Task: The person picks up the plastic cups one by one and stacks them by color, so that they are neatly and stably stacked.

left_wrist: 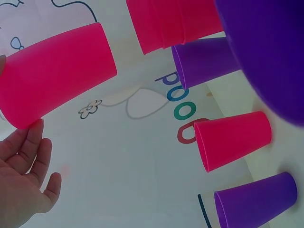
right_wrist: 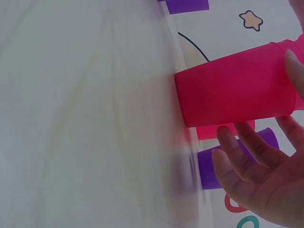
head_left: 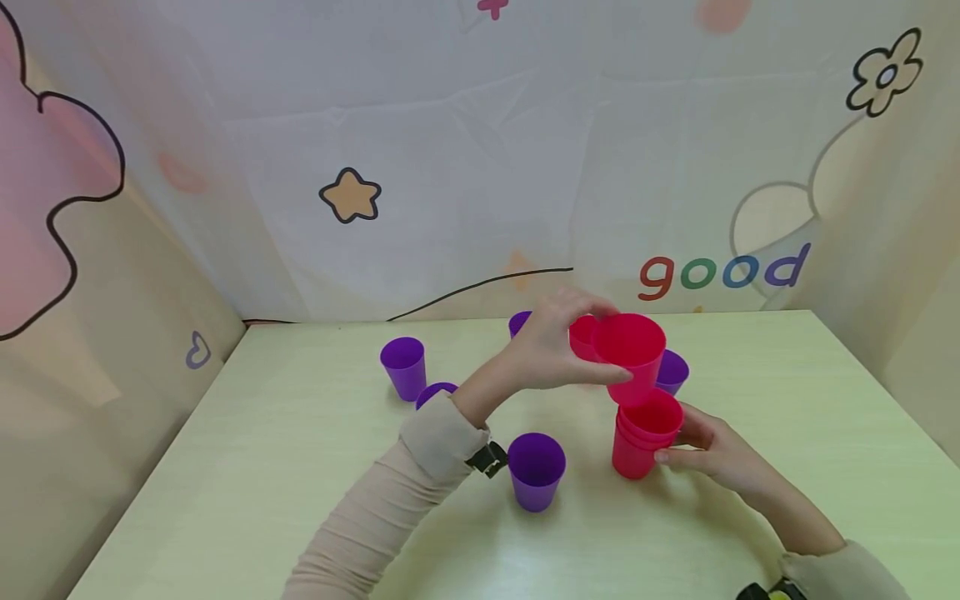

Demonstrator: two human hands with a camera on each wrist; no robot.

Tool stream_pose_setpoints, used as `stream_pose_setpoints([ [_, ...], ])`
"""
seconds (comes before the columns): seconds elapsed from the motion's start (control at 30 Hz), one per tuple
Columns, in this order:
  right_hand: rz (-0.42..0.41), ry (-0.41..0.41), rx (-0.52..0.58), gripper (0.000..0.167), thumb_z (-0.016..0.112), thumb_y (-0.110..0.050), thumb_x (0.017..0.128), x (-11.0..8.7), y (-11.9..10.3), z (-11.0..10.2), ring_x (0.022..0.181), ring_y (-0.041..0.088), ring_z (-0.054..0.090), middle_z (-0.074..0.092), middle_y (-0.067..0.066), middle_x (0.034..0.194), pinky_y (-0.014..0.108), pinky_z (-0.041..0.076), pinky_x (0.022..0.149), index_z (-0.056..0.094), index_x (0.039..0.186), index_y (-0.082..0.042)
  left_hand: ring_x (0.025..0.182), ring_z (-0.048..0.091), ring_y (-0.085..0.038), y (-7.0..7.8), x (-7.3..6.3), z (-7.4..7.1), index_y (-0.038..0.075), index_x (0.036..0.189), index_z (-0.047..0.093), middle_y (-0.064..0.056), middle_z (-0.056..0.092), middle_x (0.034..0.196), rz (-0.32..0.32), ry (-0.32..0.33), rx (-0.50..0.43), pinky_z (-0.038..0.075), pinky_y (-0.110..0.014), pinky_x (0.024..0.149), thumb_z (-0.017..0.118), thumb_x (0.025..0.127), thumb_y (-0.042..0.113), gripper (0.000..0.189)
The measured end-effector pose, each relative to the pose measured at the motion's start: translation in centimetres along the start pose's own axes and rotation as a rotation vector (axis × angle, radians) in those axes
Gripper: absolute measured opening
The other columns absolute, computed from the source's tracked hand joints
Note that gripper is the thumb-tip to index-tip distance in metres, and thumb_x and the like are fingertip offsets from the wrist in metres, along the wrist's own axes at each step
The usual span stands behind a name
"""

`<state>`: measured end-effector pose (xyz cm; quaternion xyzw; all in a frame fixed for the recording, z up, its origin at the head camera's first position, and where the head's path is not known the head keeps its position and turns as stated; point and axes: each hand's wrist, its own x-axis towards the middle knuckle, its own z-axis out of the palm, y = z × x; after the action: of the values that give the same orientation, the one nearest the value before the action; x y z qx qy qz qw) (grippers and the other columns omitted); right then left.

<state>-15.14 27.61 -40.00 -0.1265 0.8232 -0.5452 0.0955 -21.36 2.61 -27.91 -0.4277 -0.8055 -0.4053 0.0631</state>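
My left hand grips a red plastic cup by its sides, thumb in front. This cup is upright, just above a stack of nested red cups on the table. Around the right side of that stack, my right hand holds it with thumb and fingers. The left wrist view shows the raised cup apart from the stack. In the right wrist view, the stack's base rests on the tabletop. Another red cup stands behind, partly hidden by my left hand.
Purple cups stand upright about the table: one in front, one behind the stack, one at the left. Two more purple cups, one at the back and one by my left sleeve, are partly covered. A printed cloth hangs behind.
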Motion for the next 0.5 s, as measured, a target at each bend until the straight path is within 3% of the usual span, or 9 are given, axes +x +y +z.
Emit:
stream_pose_setpoints([
  [0.5, 0.002, -0.004, 0.011, 0.068, 0.067, -0.016, 0.082, 0.0, -0.1, 0.0, 0.104, 0.034, 0.052, 0.047, 0.023, 0.124, 0.041, 0.047, 0.081, 0.031, 0.137, 0.0, 0.104, 0.045, -0.006, 0.0, 0.6, 1.8, 0.009, 0.116, 0.057, 0.002, 0.057, 0.111, -0.027, -0.058, 0.004, 0.039, -0.02, 0.084, 0.079, 0.069, 0.031, 0.056],
])
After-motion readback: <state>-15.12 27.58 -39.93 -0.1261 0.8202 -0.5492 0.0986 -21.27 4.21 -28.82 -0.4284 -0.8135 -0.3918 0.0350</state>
